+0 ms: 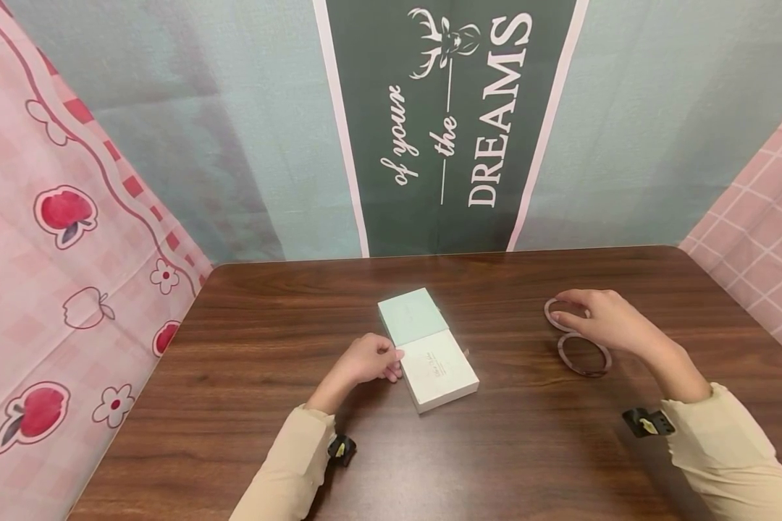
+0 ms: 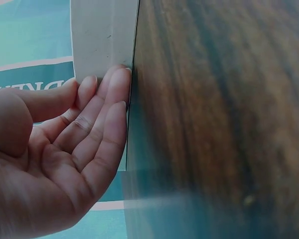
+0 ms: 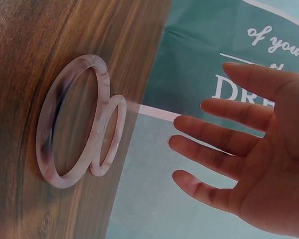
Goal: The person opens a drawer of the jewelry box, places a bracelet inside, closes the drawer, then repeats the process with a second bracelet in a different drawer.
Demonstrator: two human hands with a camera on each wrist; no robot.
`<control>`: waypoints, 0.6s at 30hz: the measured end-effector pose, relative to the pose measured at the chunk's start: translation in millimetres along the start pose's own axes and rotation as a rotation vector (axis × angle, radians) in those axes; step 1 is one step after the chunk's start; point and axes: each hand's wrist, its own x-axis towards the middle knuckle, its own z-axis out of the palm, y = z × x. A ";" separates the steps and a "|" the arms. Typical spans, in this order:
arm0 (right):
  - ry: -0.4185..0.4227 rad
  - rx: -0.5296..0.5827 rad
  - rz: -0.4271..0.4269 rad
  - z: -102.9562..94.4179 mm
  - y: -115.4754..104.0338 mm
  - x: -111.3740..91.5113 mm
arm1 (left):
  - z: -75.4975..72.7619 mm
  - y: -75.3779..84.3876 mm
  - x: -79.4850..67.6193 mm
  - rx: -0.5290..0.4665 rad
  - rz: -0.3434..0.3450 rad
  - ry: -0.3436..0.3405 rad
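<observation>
A flat box [image 1: 438, 367] lies on the table in the head view, white with small printed writing on its near half and pale mint [image 1: 413, 316] on its far half. My left hand [image 1: 370, 358] rests against its left side. In the left wrist view, relaxed fingertips touch the pale box wall [image 2: 103, 37], the thumb close to the index finger. On the right, two pinkish, marbled bangles lie side by side, a near bangle [image 3: 46, 132] and a far bangle [image 3: 120, 114]. Above them hovers my right hand [image 1: 607, 318], fingers spread and apart from both rings.
The dark wooden table [image 1: 267, 434] ends at a green and teal curtain [image 1: 439, 224] with white lettering. A pink fruit-patterned cloth [image 1: 124, 304] hangs at the left, and a pink checked cloth [image 1: 765, 239] at the right.
</observation>
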 end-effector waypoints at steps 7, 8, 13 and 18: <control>-0.011 0.000 0.009 -0.7 3.4 -0.9 | 0.8 -0.2 -0.1 -0.024 -0.006 0.012; -0.008 -0.001 0.010 -0.8 4.0 -1.0 | 0.7 -0.1 -0.2 -0.029 -0.010 0.013; 0.004 0.000 0.001 0.3 7.2 -0.8 | 0.6 0.7 -1.3 -0.043 -0.021 0.017; 0.000 0.023 0.008 0.6 9.6 -0.4 | 0.5 2.1 -1.9 -0.044 -0.029 0.017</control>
